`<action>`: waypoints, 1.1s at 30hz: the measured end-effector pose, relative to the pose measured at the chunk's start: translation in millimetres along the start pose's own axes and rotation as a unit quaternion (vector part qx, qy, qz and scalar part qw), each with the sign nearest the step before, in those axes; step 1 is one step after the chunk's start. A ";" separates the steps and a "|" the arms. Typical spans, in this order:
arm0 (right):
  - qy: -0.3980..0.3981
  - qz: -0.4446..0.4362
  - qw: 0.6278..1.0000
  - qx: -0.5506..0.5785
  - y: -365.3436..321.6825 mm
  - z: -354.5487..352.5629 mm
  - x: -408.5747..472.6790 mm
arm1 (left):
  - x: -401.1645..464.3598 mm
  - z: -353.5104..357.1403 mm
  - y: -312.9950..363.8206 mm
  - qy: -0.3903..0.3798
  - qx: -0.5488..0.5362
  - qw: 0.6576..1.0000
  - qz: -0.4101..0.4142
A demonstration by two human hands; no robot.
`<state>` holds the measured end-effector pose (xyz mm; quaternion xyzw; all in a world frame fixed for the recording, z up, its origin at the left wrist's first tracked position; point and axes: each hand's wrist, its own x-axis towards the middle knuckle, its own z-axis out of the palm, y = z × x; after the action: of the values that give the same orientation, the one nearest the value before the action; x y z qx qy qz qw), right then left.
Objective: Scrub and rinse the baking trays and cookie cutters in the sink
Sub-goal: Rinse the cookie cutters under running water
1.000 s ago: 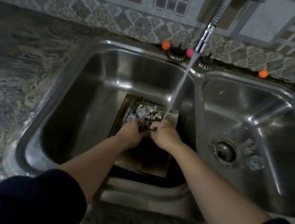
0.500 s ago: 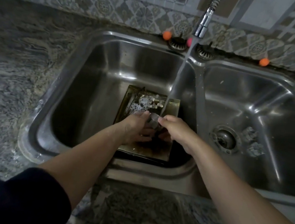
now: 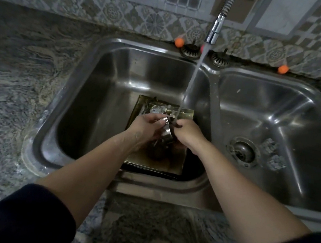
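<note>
Table (image 3: 16, 84): mottled grey stone, running around the sink on the left and along the near edge.
Sink (image 3: 108, 44): stainless steel with two basins; the left basin holds the work, the right basin (image 3: 281, 109) shows a round drain (image 3: 242, 151).
Wall tiles (image 3: 109, 13): patterned band behind the sink.
Faucet (image 3: 215, 30): flexible metal neck angled down from the upper right, a stream of water (image 3: 191, 82) falling into the left basin onto the hands.
Baking tray (image 3: 176, 164): square, brownish and stained, flat on the floor of the left basin, with small metal pieces (image 3: 157, 109) heaped at its far end.
Left hand (image 3: 144, 127): fingers closed around the cookie cutter from the left.
Right hand (image 3: 187, 133): gripping the cutter's other side, close against the left hand.
Cookie cutter (image 3: 167, 131): shiny metal ring, clamped between both hands above the tray, just under the water.
Orange balls (image 3: 179, 42): small, on the sink's back ledge.
</note>
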<state>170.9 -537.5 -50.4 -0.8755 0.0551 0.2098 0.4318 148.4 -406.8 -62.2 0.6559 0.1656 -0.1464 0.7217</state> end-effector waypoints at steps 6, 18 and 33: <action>0.040 0.002 0.999 0.001 -13.5 -1.4 5.1 | -4.1 -9.6 7.6 0.025 0.016 1.000 0.003; -0.103 0.095 0.941 0.307 -6.7 -47.3 -26.8 | -14.5 19.6 15.0 0.021 -0.052 0.996 0.075; 0.084 0.110 0.955 0.261 114.8 -205.0 -28.9 | 20.3 142.8 13.2 -0.049 0.564 0.802 0.192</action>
<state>178.4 -770.9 -12.0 -0.7350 0.2406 0.1598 0.6134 179.1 -547.6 -47.1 0.9574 -0.1110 -0.1039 0.2454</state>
